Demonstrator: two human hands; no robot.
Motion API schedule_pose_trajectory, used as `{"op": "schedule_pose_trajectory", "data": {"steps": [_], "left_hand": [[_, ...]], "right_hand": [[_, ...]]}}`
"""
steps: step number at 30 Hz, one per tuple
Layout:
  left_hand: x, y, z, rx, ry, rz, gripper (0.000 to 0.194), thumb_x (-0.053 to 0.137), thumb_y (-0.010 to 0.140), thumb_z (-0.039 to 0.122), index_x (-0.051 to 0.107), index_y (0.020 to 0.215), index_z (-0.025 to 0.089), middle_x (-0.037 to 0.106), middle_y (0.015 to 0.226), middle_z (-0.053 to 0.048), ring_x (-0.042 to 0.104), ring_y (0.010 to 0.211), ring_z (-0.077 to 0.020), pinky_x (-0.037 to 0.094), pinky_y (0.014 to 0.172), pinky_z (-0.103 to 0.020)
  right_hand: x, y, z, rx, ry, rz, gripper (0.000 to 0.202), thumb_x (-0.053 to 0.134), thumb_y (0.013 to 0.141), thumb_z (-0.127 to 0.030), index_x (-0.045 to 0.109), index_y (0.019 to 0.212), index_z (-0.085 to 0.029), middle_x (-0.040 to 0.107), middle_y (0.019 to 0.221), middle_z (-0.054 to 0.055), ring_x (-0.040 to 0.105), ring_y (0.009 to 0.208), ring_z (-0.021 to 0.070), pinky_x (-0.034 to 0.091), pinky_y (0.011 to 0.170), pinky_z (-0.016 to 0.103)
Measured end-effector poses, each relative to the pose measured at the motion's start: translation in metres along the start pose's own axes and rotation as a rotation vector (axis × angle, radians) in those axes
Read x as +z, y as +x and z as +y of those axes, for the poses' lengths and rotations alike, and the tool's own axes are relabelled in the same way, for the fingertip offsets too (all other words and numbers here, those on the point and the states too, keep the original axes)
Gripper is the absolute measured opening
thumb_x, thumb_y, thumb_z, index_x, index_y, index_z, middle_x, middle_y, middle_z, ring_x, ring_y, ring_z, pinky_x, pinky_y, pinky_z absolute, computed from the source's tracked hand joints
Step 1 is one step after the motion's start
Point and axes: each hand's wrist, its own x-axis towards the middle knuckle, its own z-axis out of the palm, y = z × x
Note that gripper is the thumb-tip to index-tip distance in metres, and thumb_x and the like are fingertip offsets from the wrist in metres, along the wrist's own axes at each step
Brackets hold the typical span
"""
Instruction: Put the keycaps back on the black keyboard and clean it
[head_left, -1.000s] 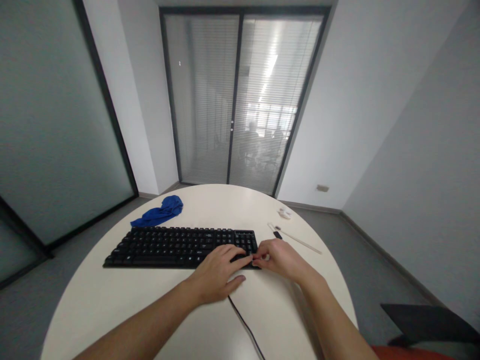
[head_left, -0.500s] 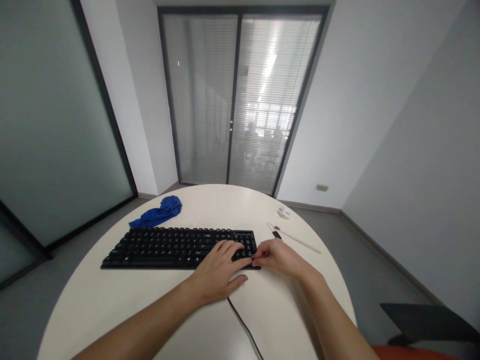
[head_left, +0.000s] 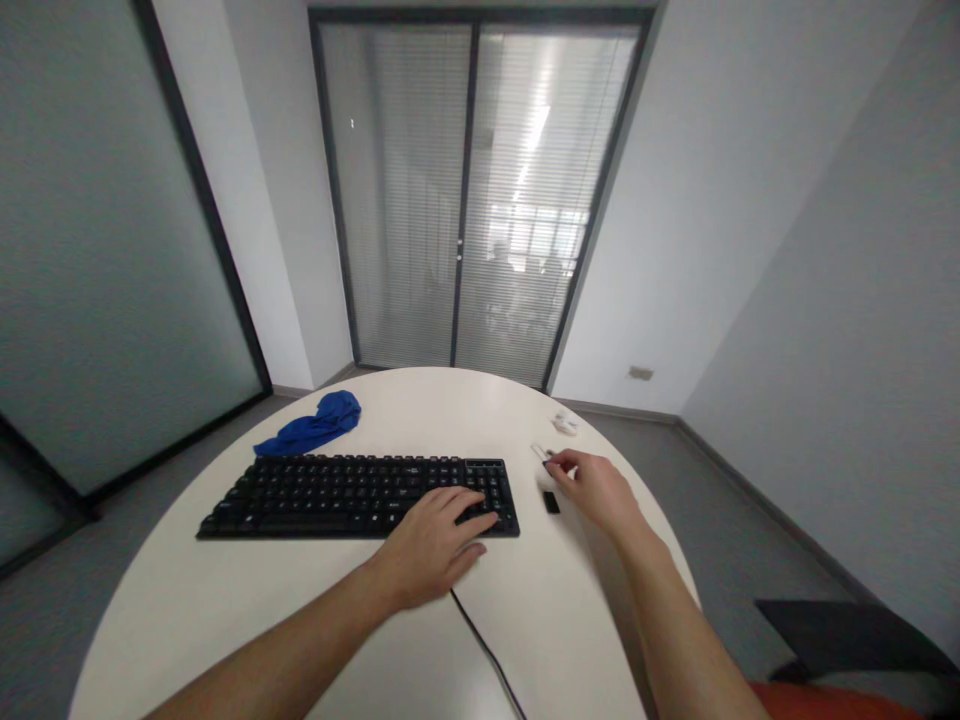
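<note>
The black keyboard [head_left: 322, 497] lies across the table, its number pad at the right end. My left hand [head_left: 435, 540] rests over the number pad side, fingers spread, holding nothing. Off the keyboard's right end, my right hand [head_left: 596, 485] has thumb and fingertips pinched at the dark end of a small tool with a pale wire loop [head_left: 538, 452]; the fingers partly hide it. Just below those fingers a small black rectangular piece [head_left: 551, 502] lies on the table. Most of a thin stick behind my right hand is covered.
The round white table [head_left: 360, 640] carries a crumpled blue cloth [head_left: 311, 425] at the back left and small white items [head_left: 565, 423] at the back right. A black cable [head_left: 484, 645] runs toward me from the keyboard. A dark chair part [head_left: 847, 635] stands at the right.
My right hand has moved from the keyboard's lower right corner, up and right to the wire-loop tool. The black piece now shows where that hand was. My left hand stays on the keyboard.
</note>
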Motion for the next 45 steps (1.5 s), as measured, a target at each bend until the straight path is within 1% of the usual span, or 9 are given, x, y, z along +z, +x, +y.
{"op": "schedule_pose_trajectory", "data": {"steps": [3, 6, 8, 15, 19, 24, 32, 37, 45], "left_hand": [[0.003, -0.001, -0.006, -0.007, 0.015, 0.032, 0.038, 0.055, 0.095, 0.023, 0.058, 0.132, 0.026, 0.058, 0.135, -0.007, 0.053, 0.122, -0.0259, 0.044, 0.106, -0.049], [0.006, -0.002, -0.010, -0.015, 0.029, 0.058, 0.037, 0.057, 0.094, 0.019, 0.060, 0.130, 0.027, 0.060, 0.134, -0.005, 0.055, 0.119, -0.0244, 0.047, 0.103, -0.046], [0.008, -0.002, -0.012, -0.023, 0.040, 0.069, 0.034, 0.059, 0.094, 0.020, 0.062, 0.127, 0.028, 0.061, 0.131, -0.005, 0.057, 0.117, -0.0241, 0.049, 0.100, -0.045], [0.010, 0.001, -0.015, -0.093, 0.070, 0.104, 0.027, 0.064, 0.092, 0.024, 0.066, 0.119, 0.023, 0.065, 0.125, -0.006, 0.061, 0.111, -0.0248, 0.053, 0.094, -0.044], [0.009, 0.000, -0.016, -0.092, 0.053, 0.094, 0.028, 0.064, 0.092, 0.023, 0.066, 0.119, 0.022, 0.065, 0.126, -0.006, 0.061, 0.112, -0.0245, 0.054, 0.093, -0.042], [0.008, -0.002, -0.019, -0.094, 0.023, 0.087, 0.029, 0.065, 0.091, 0.023, 0.065, 0.120, 0.024, 0.065, 0.127, -0.005, 0.061, 0.113, -0.0237, 0.054, 0.096, -0.042], [0.007, -0.004, -0.024, -0.084, -0.006, 0.055, 0.030, 0.064, 0.091, 0.022, 0.065, 0.121, 0.024, 0.063, 0.131, -0.004, 0.060, 0.116, -0.0232, 0.052, 0.099, -0.042], [0.006, -0.003, -0.022, -0.081, -0.011, 0.060, 0.030, 0.064, 0.091, 0.022, 0.065, 0.121, 0.024, 0.064, 0.129, -0.005, 0.060, 0.114, -0.0230, 0.052, 0.099, -0.042], [0.007, -0.003, -0.023, -0.081, -0.010, 0.065, 0.030, 0.064, 0.091, 0.021, 0.065, 0.120, 0.024, 0.064, 0.129, -0.004, 0.060, 0.114, -0.0224, 0.053, 0.099, -0.041]], "right_hand": [[-0.004, -0.001, 0.005, 0.111, -0.063, -0.048, 0.027, 0.059, 0.088, -0.046, 0.076, 0.089, -0.025, 0.076, 0.088, 0.005, 0.067, 0.080, 0.0220, 0.039, 0.063, 0.028], [0.001, -0.004, 0.004, 0.105, -0.051, -0.203, 0.026, 0.070, 0.076, -0.048, 0.077, 0.088, -0.026, 0.076, 0.087, 0.004, 0.068, 0.078, 0.0236, 0.039, 0.061, 0.029], [0.007, -0.005, 0.001, 0.073, -0.033, -0.257, 0.025, 0.075, 0.071, -0.042, 0.077, 0.090, -0.026, 0.076, 0.087, 0.004, 0.067, 0.078, 0.0236, 0.039, 0.062, 0.029], [0.018, -0.005, -0.011, -0.090, 0.155, -0.251, 0.032, 0.060, 0.083, -0.027, 0.072, 0.112, -0.025, 0.075, 0.092, 0.003, 0.066, 0.076, 0.0177, 0.044, 0.069, 0.027], [0.026, -0.004, -0.018, -0.148, 0.413, -0.226, 0.026, 0.060, 0.083, -0.027, 0.069, 0.106, -0.019, 0.073, 0.082, 0.003, 0.064, 0.070, 0.0171, 0.045, 0.066, 0.027], [0.034, -0.006, -0.018, -0.196, 0.564, -0.322, 0.023, 0.060, 0.081, -0.024, 0.067, 0.101, -0.018, 0.068, 0.074, 0.001, 0.061, 0.067, 0.0158, 0.045, 0.064, 0.026], [0.037, -0.005, -0.014, -0.126, 0.624, -0.386, 0.034, 0.057, 0.072, -0.016, 0.073, 0.101, -0.017, 0.071, 0.077, 0.002, 0.062, 0.067, 0.0154, 0.046, 0.063, 0.025], [0.036, -0.004, -0.014, -0.070, 0.697, -0.400, 0.030, 0.059, 0.071, -0.019, 0.074, 0.098, -0.015, 0.074, 0.087, 0.005, 0.065, 0.070, 0.0161, 0.048, 0.065, 0.025], [0.033, -0.004, -0.015, 0.003, 0.714, -0.416, 0.029, 0.069, 0.073, -0.029, 0.074, 0.097, -0.013, 0.073, 0.069, 0.004, 0.064, 0.064, 0.0165, 0.046, 0.061, 0.025]]}}
